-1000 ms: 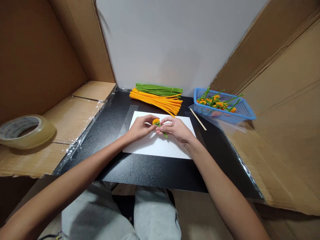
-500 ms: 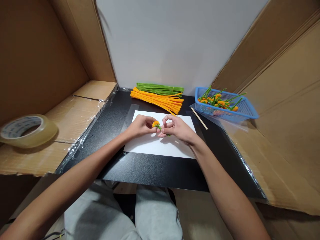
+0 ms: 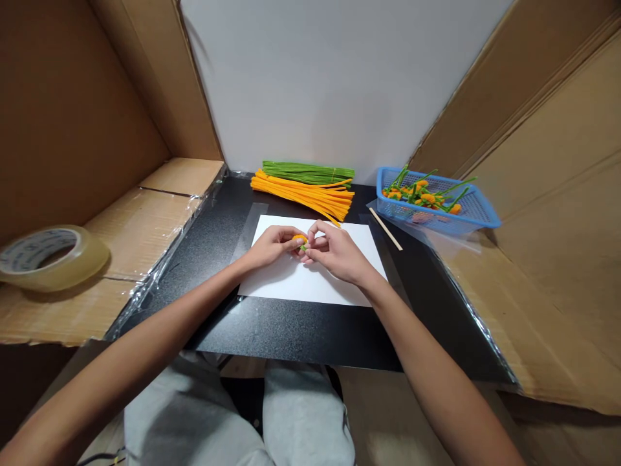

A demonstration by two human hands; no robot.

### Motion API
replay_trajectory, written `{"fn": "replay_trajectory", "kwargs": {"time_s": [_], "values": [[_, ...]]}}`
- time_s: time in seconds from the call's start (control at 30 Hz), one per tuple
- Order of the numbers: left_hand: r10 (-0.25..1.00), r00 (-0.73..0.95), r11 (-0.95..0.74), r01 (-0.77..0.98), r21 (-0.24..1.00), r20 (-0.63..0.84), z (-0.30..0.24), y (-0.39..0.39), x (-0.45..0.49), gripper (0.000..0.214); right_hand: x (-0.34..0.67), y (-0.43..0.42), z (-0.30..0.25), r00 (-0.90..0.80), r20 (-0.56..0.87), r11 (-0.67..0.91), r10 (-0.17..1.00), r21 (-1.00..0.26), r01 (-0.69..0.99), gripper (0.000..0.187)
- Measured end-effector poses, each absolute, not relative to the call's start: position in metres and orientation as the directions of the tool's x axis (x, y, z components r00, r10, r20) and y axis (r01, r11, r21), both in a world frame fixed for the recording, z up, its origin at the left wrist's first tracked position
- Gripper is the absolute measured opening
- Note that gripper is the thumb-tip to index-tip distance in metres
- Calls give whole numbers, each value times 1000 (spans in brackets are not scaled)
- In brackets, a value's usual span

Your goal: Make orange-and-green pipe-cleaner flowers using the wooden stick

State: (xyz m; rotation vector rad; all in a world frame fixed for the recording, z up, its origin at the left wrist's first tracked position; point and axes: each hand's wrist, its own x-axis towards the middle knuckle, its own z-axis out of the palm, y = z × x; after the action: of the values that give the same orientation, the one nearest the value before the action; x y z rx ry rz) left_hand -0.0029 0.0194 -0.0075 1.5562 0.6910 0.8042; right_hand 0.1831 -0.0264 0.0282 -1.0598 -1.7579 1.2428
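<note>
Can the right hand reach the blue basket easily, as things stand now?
Probably yes, once it lets go. The right hand is pinching the small pipe-cleaner flower with the left hand. Only a thin wooden stick, lying flat, sits before the blue basket, hardly blocking the way.

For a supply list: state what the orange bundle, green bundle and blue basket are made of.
The orange bundle and green bundle look like matte, fuzzy chenille pipe cleaners, probably wire-cored. The blue basket looks like glossy moulded plastic with a grid of holes.
</note>
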Motion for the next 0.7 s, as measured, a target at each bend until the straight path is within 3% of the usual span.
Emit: {"fn": "replay_trajectory", "kwargs": {"time_s": [0.17,0.3,0.53,0.7], "values": [[767,640,-28,-40,999,47,-7,24,-6,36,184,-27,28,-475,190,361,859,-883,300,17],[780,623,-52,-20,998,53,-8,26,-6,36,183,-27,28,-478,197,364,856,-887,286,18],[855,508,-128,9,992,105,-7,24,-5,43,176,-26,25,-228,-61,-30,972,-990,139,21],[912,377,-175,-1,985,162,-6,21,-5,48,174,-28,33,-171,-114,-118,979,-993,-15,31]]}}
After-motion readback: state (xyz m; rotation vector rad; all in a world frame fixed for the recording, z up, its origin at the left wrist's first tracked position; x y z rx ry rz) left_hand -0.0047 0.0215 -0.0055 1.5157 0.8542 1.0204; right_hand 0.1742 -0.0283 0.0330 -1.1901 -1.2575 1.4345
